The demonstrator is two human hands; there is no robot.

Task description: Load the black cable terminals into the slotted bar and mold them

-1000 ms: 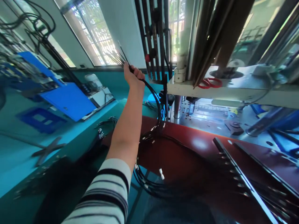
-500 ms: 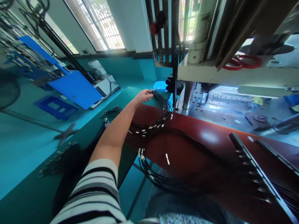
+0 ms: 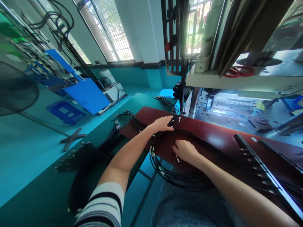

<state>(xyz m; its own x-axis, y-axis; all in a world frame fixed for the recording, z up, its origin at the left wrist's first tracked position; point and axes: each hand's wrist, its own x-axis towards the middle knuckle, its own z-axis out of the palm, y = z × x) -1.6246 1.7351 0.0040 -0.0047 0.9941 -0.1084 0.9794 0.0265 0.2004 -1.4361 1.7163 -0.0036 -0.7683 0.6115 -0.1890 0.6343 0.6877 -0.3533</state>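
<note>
My left hand [image 3: 163,124] reaches across a bundle of black cables [image 3: 175,110] on the dark red board [image 3: 151,114]. Its thumb and fingers are apart at the bundle; whether they touch it, I cannot tell. Just nearer to me, my right hand [image 3: 186,149] has its fingers curled closed over a thin black cable, mostly hidden, whose white tag [image 3: 177,157] shows below the fingertips. More black cables with white tags [image 3: 152,153] loop down over the board's near edge.
Several cable ends [image 3: 126,114] lie on the green table [image 3: 139,100] at left. On the right, a black rail [image 3: 254,157] with a row of metal pins sits on the board. Behind it stands a press [image 3: 224,82] with red-handled scissors [image 3: 239,72]. A fan [image 3: 16,88] is at far left.
My left hand has drawn back from the far cable ends, nearer and to the right along the bundle. My right hand has come into view by the white tag. The view has shifted slightly.
</note>
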